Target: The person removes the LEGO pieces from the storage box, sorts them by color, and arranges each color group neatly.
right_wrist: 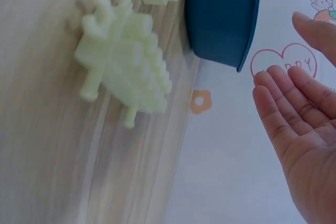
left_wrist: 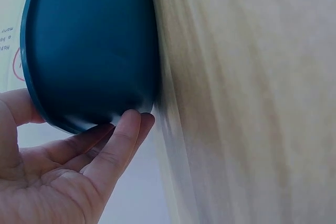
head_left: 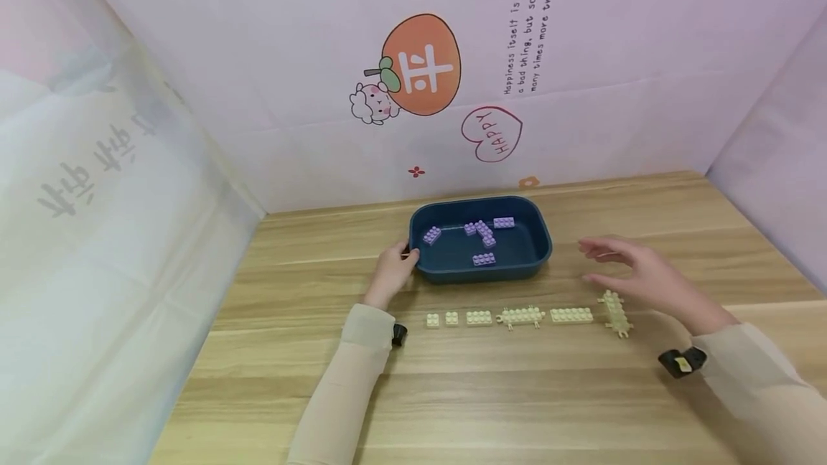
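Observation:
A dark blue plastic tray stands on the table near the wall, with several purple toy bricks inside. My left hand holds its left end. In the left wrist view the thumb is at the rim and the fingers lie against the outer wall. My right hand is off the tray's right side, fingers extended and holding nothing. Below it lies a pale yellow building block with side pegs, seen larger in the right wrist view as a studded block.
In front of the tray runs a row of pale yellow blocks: two small square bricks, a longer brick, a pegged block and a long brick. A printed cloth hangs behind the wooden table.

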`<state>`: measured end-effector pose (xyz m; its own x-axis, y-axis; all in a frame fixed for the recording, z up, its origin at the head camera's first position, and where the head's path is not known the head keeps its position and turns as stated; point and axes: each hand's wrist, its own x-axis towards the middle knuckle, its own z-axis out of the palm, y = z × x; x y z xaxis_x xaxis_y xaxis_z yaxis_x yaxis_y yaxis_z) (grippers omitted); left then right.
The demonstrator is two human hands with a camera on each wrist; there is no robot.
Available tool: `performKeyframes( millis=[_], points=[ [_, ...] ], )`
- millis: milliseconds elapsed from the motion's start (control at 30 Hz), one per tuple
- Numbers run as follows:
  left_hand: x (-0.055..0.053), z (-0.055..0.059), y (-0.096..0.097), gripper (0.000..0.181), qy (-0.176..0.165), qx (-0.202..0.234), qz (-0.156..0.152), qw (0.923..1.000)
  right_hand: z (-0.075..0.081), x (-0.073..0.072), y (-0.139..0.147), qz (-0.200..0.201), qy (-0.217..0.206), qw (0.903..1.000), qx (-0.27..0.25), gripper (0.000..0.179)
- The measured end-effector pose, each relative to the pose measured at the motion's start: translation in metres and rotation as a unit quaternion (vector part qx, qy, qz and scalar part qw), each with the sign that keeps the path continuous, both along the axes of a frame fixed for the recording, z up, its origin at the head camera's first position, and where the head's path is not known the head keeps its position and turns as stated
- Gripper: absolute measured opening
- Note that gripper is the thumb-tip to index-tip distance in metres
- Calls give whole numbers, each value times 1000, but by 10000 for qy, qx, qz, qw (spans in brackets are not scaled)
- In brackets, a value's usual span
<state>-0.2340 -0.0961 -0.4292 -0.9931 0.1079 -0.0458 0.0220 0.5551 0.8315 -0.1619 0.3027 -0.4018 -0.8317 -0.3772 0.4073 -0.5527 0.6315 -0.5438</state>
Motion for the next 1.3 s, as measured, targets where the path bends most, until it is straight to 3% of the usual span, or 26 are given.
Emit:
performKeyframes(
  millis=[700, 1000, 1300],
  points=[
    [-1, -5, 0, 43, 67, 108, -61, 9999, 3, -37, -49, 35, -1155, 9910, -675, 49],
    [0, -2, 0, 44, 91, 127, -58, 9999, 4, -60, -70, 35, -1224, 9912, -495, 44],
    [1, -2, 0, 43, 98, 126, -81, 9998, -2, -74, -87, 196, -1576, 9868, -311, 45]
  ],
)
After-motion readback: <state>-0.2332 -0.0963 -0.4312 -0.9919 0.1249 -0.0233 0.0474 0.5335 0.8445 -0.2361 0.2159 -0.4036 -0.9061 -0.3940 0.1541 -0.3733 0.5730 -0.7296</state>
